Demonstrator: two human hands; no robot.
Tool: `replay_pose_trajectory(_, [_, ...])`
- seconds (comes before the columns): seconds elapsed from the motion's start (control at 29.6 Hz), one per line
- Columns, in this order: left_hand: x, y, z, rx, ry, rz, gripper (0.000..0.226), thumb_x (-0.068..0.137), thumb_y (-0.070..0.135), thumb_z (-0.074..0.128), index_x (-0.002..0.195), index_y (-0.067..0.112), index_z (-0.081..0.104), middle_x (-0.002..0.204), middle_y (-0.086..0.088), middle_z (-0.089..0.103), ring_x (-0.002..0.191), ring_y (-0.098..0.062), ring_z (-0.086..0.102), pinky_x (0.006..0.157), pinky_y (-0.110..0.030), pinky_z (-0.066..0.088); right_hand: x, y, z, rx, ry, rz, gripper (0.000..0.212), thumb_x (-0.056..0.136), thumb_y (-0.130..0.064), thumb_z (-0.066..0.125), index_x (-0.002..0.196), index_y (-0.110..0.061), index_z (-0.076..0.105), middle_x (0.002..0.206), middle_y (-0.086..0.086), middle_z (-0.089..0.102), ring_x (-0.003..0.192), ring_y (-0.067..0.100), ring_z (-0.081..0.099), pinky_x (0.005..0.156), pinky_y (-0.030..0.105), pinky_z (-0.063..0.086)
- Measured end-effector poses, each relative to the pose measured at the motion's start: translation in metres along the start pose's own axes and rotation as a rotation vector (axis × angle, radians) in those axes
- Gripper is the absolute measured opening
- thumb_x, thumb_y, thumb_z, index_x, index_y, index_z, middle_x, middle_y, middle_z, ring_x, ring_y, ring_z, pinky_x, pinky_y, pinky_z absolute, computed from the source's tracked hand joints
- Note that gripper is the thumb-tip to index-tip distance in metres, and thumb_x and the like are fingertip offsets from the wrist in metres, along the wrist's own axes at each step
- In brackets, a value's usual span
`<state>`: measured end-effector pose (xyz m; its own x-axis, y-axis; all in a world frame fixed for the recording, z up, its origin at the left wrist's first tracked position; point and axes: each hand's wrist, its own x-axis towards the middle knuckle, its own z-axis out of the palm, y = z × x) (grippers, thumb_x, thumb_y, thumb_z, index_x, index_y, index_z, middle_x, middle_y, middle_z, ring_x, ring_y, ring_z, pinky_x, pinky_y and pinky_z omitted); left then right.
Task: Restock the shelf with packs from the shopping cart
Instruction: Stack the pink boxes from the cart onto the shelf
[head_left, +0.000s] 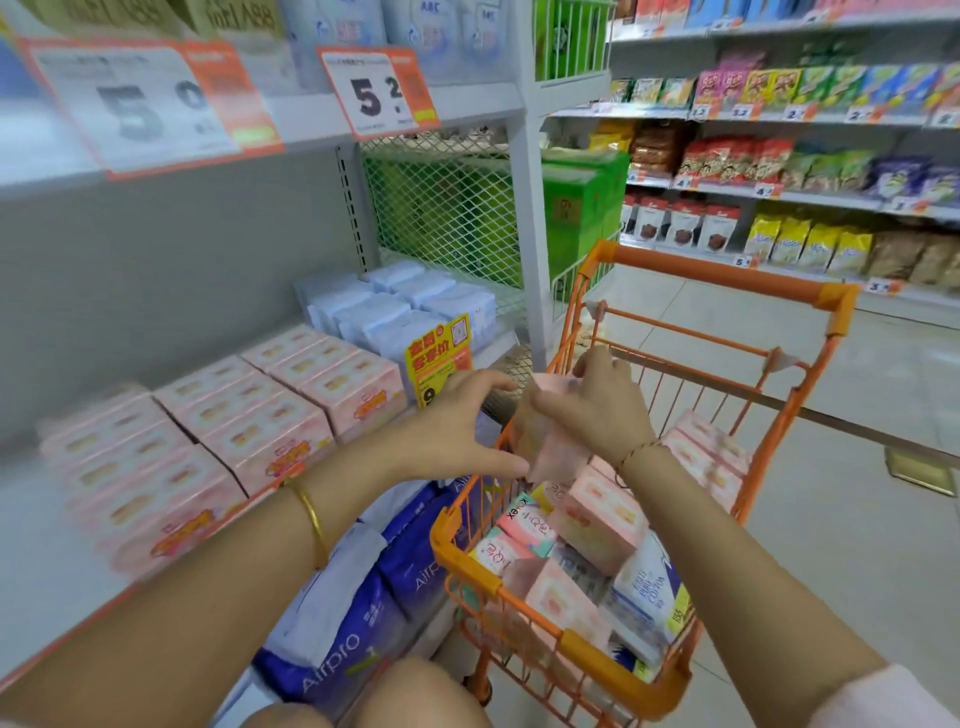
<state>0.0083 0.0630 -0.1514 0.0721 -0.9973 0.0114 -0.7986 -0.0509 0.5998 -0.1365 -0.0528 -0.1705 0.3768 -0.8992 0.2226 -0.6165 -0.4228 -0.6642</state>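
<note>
Your right hand (608, 410) has the pink pack (553, 452) up above the near-left corner of the shopping cart (519, 597), fingers curled over its top edge and thumb pressed on the face towards you. Your left hand (452, 426) is spread wide in a C, finger and thumb reaching for the pack's left edge. The thumb tip is right at the lower corner, and I can't tell whether it touches. That hand grips nothing.

Below the pack, the cart holds more packs (597, 519), pink boxes mixed with white and blue ones, piled loosely. To your left, the shelf (41, 571) carries rows of matching pink boxes (249, 421), with pale blue packs (400, 306) farther along and a yellow price tag (439, 364) hanging at the edge. On the level beneath, near your knees, sit dark blue bags (363, 613). Far right, across the aisle, stand the snack shelves (779, 156).
</note>
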Motion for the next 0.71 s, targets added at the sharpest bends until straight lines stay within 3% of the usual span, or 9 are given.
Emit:
replay_pose_trajectory(0.07, [-0.002, 0.0, 0.001, 0.052, 0.017, 0.013, 0.093, 0.062, 0.049, 0.08, 0.137, 0.033, 0.027, 0.14, 0.005, 0.026, 0.129, -0.01, 0.029, 0.108, -0.033, 0.033, 0.005, -0.015, -0.009, 0.135, -0.018, 0.013, 0.041, 0.077, -0.043, 0.062, 0.094, -0.01, 0.046, 0.099, 0.011, 0.047, 0.088, 0.026, 0.047, 0.06, 0.03, 0.037])
replay_pose_trajectory(0.13, [-0.005, -0.002, -0.004, 0.068, 0.117, 0.025, 0.094, 0.053, 0.058, 0.073, 0.133, 0.033, 0.031, 0.137, 0.004, 0.031, 0.128, -0.012, 0.032, 0.107, -0.033, 0.034, 0.006, -0.03, -0.012, 0.247, -0.068, 0.02, 0.038, 0.077, -0.045, 0.059, 0.088, -0.012, 0.043, 0.094, 0.01, 0.048, 0.081, 0.026, 0.049, 0.056, 0.027, 0.035])
replay_pose_trajectory(0.2, [-0.012, -0.004, -0.018, -0.008, 0.249, 0.038, 0.076, 0.055, 0.053, 0.07, 0.123, 0.034, 0.04, 0.129, 0.002, 0.039, 0.121, -0.011, 0.038, 0.101, -0.023, 0.036, 0.003, -0.045, -0.011, 0.382, -0.167, 0.054, 0.042, 0.074, -0.05, 0.058, 0.087, -0.012, 0.044, 0.082, 0.005, 0.045, 0.073, 0.024, 0.049, 0.055, 0.028, 0.042])
replay_pose_trajectory(0.27, [-0.024, -0.009, -0.038, -0.113, 0.29, 0.041, 0.054, 0.069, 0.033, 0.076, 0.114, 0.033, 0.047, 0.124, 0.0, 0.043, 0.114, -0.008, 0.041, 0.091, -0.011, 0.036, -0.005, -0.064, -0.01, 0.571, -0.336, 0.179, 0.037, 0.081, -0.048, 0.054, 0.091, -0.013, 0.047, 0.075, 0.002, 0.043, 0.064, 0.021, 0.049, 0.05, 0.024, 0.043])
replay_pose_trajectory(0.34, [-0.037, -0.016, -0.059, -0.25, 0.267, 0.007, 0.038, 0.078, 0.025, 0.074, 0.11, 0.028, 0.054, 0.116, 0.0, 0.052, 0.105, -0.011, 0.049, 0.084, -0.015, 0.043, -0.013, -0.079, -0.006, 0.708, -0.491, 0.247, 0.035, 0.089, -0.052, 0.045, 0.085, -0.018, 0.052, 0.072, 0.002, 0.047, 0.06, 0.019, 0.051, 0.054, 0.024, 0.042])
replay_pose_trajectory(0.4, [-0.052, -0.019, -0.079, -0.503, 0.285, -0.149, 0.03, 0.084, 0.029, 0.068, 0.11, 0.022, 0.055, 0.101, -0.002, 0.059, 0.09, -0.017, 0.057, 0.079, -0.028, 0.051, -0.016, -0.092, 0.0, 0.764, -0.606, 0.187, 0.046, 0.09, -0.063, 0.034, 0.083, -0.023, 0.056, 0.07, 0.002, 0.056, 0.056, 0.019, 0.054, 0.057, 0.025, 0.04])
replay_pose_trajectory(0.47, [-0.068, -0.025, -0.096, -0.673, 0.301, -0.32, 0.032, 0.088, 0.038, 0.06, 0.113, 0.018, 0.055, 0.089, -0.005, 0.061, 0.074, -0.018, 0.06, 0.069, -0.03, 0.054, -0.019, -0.107, 0.011, 0.737, -0.705, 0.082, 0.046, 0.088, -0.067, 0.032, 0.095, -0.03, 0.057, 0.081, 0.001, 0.063, 0.061, 0.02, 0.061, 0.057, 0.026, 0.041])
replay_pose_trajectory(0.57, [-0.09, -0.036, -0.113, -0.634, 0.291, -0.365, 0.026, 0.093, 0.043, 0.049, 0.091, 0.019, 0.059, 0.076, -0.005, 0.061, 0.058, -0.014, 0.061, 0.058, -0.025, 0.055, -0.025, -0.133, 0.031, 0.703, -0.764, -0.01, 0.035, 0.089, -0.06, 0.041, 0.1, -0.031, 0.057, 0.085, 0.003, 0.066, 0.067, 0.022, 0.065, 0.058, 0.026, 0.043])
replay_pose_trajectory(0.71, [-0.11, -0.05, -0.132, -0.603, 0.309, -0.413, 0.033, 0.092, 0.052, 0.046, 0.091, 0.022, 0.058, 0.096, -0.011, 0.061, 0.082, -0.026, 0.063, 0.074, -0.032, 0.056, -0.022, -0.166, 0.057, 0.797, -0.738, 0.047, 0.034, 0.091, -0.051, 0.044, 0.101, -0.022, 0.058, 0.074, 0.002, 0.063, 0.063, 0.016, 0.063, 0.052, 0.025, 0.049])
